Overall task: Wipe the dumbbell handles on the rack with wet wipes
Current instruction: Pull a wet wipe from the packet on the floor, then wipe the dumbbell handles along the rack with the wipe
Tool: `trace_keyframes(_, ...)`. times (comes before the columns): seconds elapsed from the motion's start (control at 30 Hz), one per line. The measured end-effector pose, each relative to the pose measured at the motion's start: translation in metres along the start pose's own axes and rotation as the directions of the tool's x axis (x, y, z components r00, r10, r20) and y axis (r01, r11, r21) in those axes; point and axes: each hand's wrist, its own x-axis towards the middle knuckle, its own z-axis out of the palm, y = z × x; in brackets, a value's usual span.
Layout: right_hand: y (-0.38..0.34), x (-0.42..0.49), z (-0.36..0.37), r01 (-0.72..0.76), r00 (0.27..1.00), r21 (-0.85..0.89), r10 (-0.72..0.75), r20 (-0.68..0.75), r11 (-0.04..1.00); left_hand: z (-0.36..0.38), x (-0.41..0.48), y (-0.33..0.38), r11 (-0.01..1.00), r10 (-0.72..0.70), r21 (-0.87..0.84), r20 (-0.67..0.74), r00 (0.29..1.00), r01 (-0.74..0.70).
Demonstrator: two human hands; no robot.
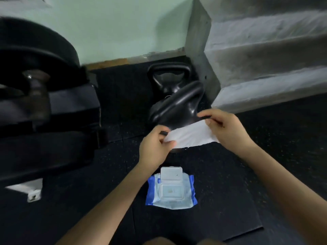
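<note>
Wipe: one white wet wipe (192, 134), held in the air and stretched between both my hands, above the floor (230, 191) and in front of the near kettlebell (177, 106).
Left hand: my left hand (155, 144) pinches the wipe's left edge, thumb and fingers clamped on it.
Right hand: my right hand (226, 128) pinches the right edge the same way; the sheet is drawn taut.
Pack: the wipes pack (170, 191) lies flat on the floor just below my hands, its lid (171, 174) flipped open.
Dumbbell: one dumbbell (35, 55) at far left, badly blurred. I can see a black plate and a brownish metal end, but the handle itself I cannot make out.
Rack: dark rack (67, 106) under the dumbbell, well apart from the wipe.
Step in hand: spreading a fresh wipe; as I judge it, no wiping is under way at this moment.
Next move calls for: gathering the sheet into one hand, turning left to the rack, then wrapping it round a handle and rubbing along its length.
Risk: the open lid lets the pack dry out.
Surroundings: a second kettlebell (168, 76) stands behind the first, near the corner.
</note>
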Motion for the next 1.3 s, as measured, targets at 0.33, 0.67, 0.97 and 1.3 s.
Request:
trace_keyframes(0.33,-0.172,-0.009,-0.129,-0.287,0.950,0.023,0.282,0.134,0.958,-0.139,-0.051,0.232,0.975,0.089,0.198,0.069,0.994,-0.101)
trace_keyframes(0.67,-0.372,-0.050,-0.236,-0.255,0.959,-0.112,0.266,0.097,0.960,-0.303,-0.122,0.439,0.971,-0.024,0.240,0.016,1.000,0.019)
trace_keyframes(0.97,-0.469,-0.069,-0.205,0.017,0.981,-0.151,0.013,0.193,0.988,-0.379,-0.142,0.491,0.940,0.027,0.339,-0.196,0.980,0.042)
trace_keyframes(1.3,-0.540,-0.009,-0.158,-0.152,0.974,0.219,0.108,0.199,0.964,-0.512,-0.117,0.425,0.901,0.001,0.423,-0.215,0.977,0.092)
